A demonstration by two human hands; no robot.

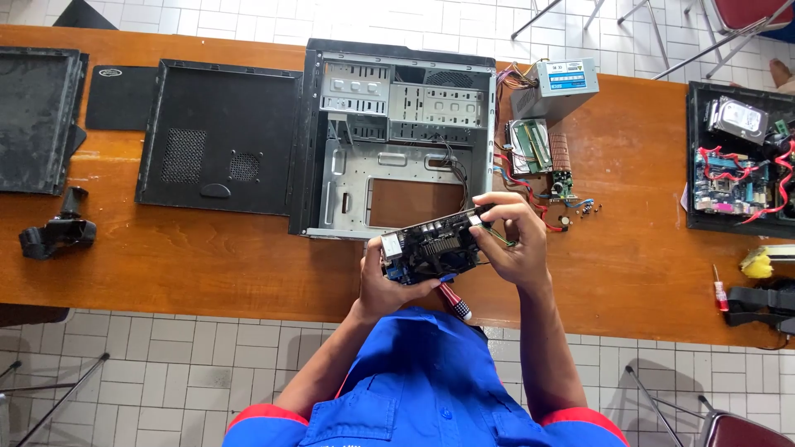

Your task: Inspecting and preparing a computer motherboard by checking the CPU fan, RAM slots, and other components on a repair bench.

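We've got the motherboard [432, 245] lifted off the wooden table [629, 248], near our chest. Left hand [383, 285] grips its lower left edge, a red-handled screwdriver [455, 301] poking out below. Right hand [515, 240] clamps the right end. Just beyond: gutted PC case [397, 141], side panel [219, 136] left, power supply [556, 83] and loose parts right.

Short-sleeved blue work shirt with red sleeve cuffs, stitched seams across shoulders; bare forearms, no gloves.
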